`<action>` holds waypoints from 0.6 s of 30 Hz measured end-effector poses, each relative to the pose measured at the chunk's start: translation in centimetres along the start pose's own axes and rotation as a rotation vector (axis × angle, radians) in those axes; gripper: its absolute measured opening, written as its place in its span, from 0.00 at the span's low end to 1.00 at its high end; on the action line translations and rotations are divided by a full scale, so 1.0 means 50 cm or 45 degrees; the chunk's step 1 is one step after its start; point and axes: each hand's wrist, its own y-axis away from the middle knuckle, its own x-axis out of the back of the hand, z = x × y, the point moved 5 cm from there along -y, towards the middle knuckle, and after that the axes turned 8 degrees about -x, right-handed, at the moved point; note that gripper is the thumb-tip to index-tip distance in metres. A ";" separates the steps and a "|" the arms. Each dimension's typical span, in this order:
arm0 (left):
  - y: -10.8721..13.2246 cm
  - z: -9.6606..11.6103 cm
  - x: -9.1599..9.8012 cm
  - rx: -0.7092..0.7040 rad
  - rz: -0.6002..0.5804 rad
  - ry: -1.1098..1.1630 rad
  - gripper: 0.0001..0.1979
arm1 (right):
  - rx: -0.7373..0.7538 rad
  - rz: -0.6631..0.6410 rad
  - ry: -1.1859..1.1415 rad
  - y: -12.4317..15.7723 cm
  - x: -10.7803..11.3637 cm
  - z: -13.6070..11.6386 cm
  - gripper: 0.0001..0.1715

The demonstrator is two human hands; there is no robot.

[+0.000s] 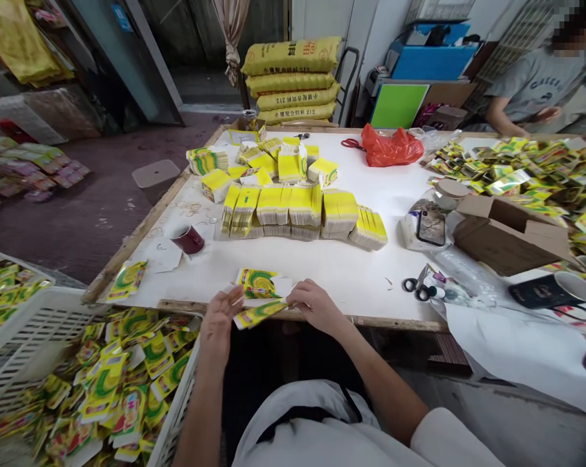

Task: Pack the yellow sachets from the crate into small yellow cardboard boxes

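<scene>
At the table's front edge, my right hand [315, 303] pinches the right end of a narrow yellow-and-green carton [260, 314], which slants over the edge. My left hand [220, 319] is at the carton's left end, its fingers loosely curved and apart; whether they touch the carton I cannot tell. Just behind, another yellow carton [258, 283] with a white flap lies on the white tabletop. Farther back stands a row of bundled yellow cartons [290, 206], with more bundles behind it. A single carton [128, 280] lies near the left front corner.
A white crate [59, 305] of loose cartons sits at my left. A maroon cup [188, 239] stands on the table. On the right are scissors [421, 285], a phone [431, 227], a cardboard box [514, 233] and a dark mug [548, 290]. Another person [531, 84] sits beyond a carton heap [521, 172].
</scene>
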 end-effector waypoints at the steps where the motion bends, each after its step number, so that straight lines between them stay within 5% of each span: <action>1: -0.004 0.009 0.004 0.009 -0.128 -0.067 0.33 | 0.107 -0.073 0.118 0.004 0.000 -0.009 0.14; 4: 0.016 -0.004 -0.020 0.270 -0.596 -0.424 0.42 | 0.361 -0.254 0.345 0.016 -0.016 -0.034 0.13; 7: 0.068 -0.035 -0.078 0.453 -0.872 -0.602 0.38 | 0.447 -0.159 0.387 0.026 -0.035 -0.049 0.10; 12: 0.093 -0.046 -0.115 0.332 -0.353 -0.548 0.39 | 0.149 0.397 0.016 0.059 -0.055 -0.038 0.09; 15: 0.091 -0.035 -0.103 0.255 -0.265 -0.771 0.43 | -0.218 0.435 -0.432 0.072 -0.069 -0.004 0.11; 18: 0.097 -0.026 -0.100 0.164 -0.360 -0.976 0.42 | -0.490 0.289 -0.712 0.059 -0.065 0.022 0.14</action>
